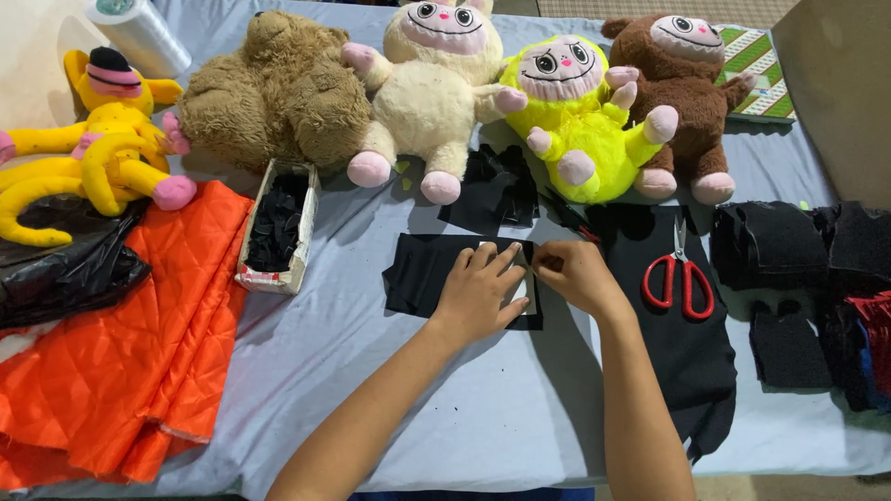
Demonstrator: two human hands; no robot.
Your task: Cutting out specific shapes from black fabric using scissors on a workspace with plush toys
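An open, oblong cardboard box [277,227], white with red trim and filled with black pieces, is seen at nine o'clock of centre. A flat green-patterned box [763,76] is set at two o'clock, behind the plush toys.

A small soft-toy sewing workshop is shown, prob. home-based. A work table [306,371] covered w/ grey cloth is seen, w/ finished plush toys lined up at 12 o'clock: a tan bear [274,88], a cream doll [436,88], a neon-yellow doll [580,121], a brown doll [687,93]. Orange quilted fabric [130,362] is piled at 8 o'clock. Red-handled scissors [680,278] are laid at 3 o'clock beside stacked black cut pieces [789,278]. A cardboard box [276,227] of black scraps is set at 10 o'clock, a plastic roll [139,32] at 11.
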